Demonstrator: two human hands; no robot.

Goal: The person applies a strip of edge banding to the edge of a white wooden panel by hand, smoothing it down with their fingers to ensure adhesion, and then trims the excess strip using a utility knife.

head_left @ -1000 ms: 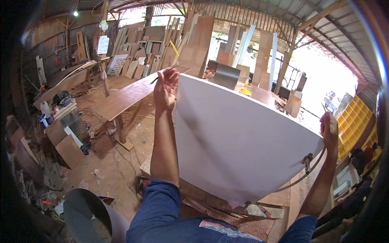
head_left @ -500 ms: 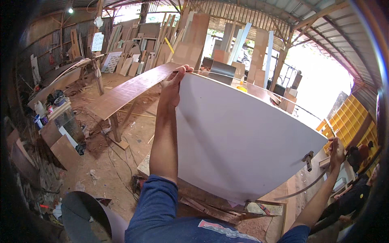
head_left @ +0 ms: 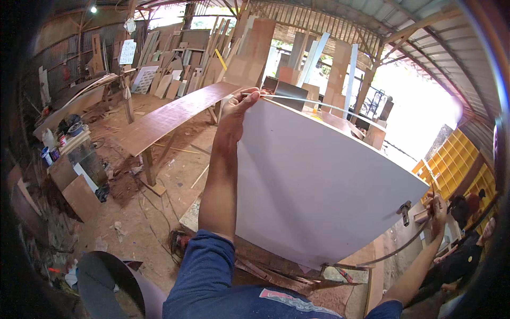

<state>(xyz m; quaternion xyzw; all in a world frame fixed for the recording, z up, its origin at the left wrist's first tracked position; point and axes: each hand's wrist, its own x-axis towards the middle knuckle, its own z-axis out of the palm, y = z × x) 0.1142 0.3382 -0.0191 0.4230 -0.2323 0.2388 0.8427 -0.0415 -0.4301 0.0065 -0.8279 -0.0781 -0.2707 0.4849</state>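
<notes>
A large white board point(head_left: 324, 186) stands upright in front of me, its top edge sloping down to the right. A thin, light strip point(head_left: 297, 99) stretches above that edge, bowed away from it. My left hand point(head_left: 243, 103) pinches the strip at the board's top left corner. My right hand point(head_left: 435, 210), lower down beyond the board's right corner, is closed on the other end of the strip. A metal clamp point(head_left: 405, 211) grips the board's right side, with a dark flexible band point(head_left: 388, 253) curving below it.
A long brown panel on trestles point(head_left: 164, 119) is behind at left. Offcuts lean on the far wall point(head_left: 191, 64). Cans point(head_left: 50, 154) stand at left. A yellow grid frame point(head_left: 451, 159) and people in dark clothes point(head_left: 451, 271) are at right; a rolled sheet point(head_left: 114, 287) lies lower left.
My left hand has closed on the strip and shifted slightly right. The strip now stretches over the board's top edge, and my right hand has moved lower.
</notes>
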